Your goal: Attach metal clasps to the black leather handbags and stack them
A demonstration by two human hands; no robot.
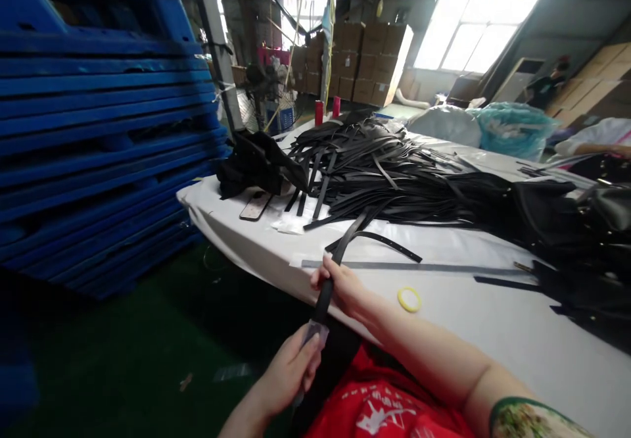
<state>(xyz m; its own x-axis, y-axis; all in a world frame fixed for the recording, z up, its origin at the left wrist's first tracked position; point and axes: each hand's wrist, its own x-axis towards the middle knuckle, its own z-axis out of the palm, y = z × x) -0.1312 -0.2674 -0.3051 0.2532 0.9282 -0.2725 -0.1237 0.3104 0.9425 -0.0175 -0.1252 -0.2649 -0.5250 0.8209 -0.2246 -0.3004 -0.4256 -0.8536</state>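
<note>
A black strap [345,244] runs from the white-covered table [473,319] down over its near edge toward my lap. My right hand [340,285] is closed around the strap at the table's edge. Lower down, my left hand [290,369] pinches the strap's near end together with a small clear piece [315,334]. A big heap of black straps [394,175] lies on the table beyond my hands. A long metal ruler [419,267] rests across the table just past my right hand.
A yellow tape ring [409,299] lies right of my right hand. A phone [255,206] and black bags [256,162] sit at the table's left end. Stacked blue pallets [93,116] stand at left. Cardboard boxes [369,63] and filled sacks [513,129] stand behind.
</note>
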